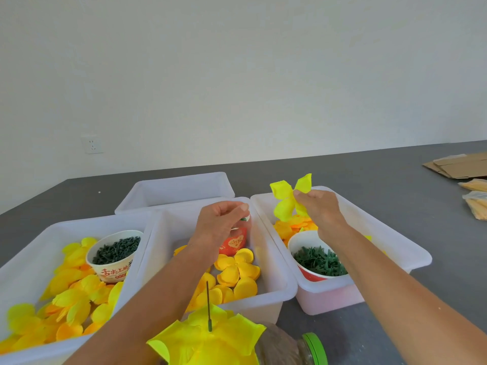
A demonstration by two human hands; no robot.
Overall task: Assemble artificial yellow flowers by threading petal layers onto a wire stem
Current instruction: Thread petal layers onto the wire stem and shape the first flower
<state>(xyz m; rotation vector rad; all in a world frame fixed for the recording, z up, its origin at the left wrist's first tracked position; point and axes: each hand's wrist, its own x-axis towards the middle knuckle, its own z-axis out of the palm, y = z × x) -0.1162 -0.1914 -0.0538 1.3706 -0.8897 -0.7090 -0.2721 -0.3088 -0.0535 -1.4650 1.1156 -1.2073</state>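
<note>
A petal layer (pixel 288 198) is pinched by the right hand (pixel 320 209); the left hand (pixel 220 219) is curled, its contents indiscernible. Tearing is risked if the layer is threaded off-centre onto the stem (pixel 208 304).

Both hands (pixel 271 214) raised — fingers pinched

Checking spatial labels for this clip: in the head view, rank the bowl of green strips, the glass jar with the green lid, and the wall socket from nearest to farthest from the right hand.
From the right hand:
1. Bowl of green strips, just below it in the right bin.
2. Glass jar, at the bottom edge, near the person.
3. Wall socket, far left on the wall.
</note>
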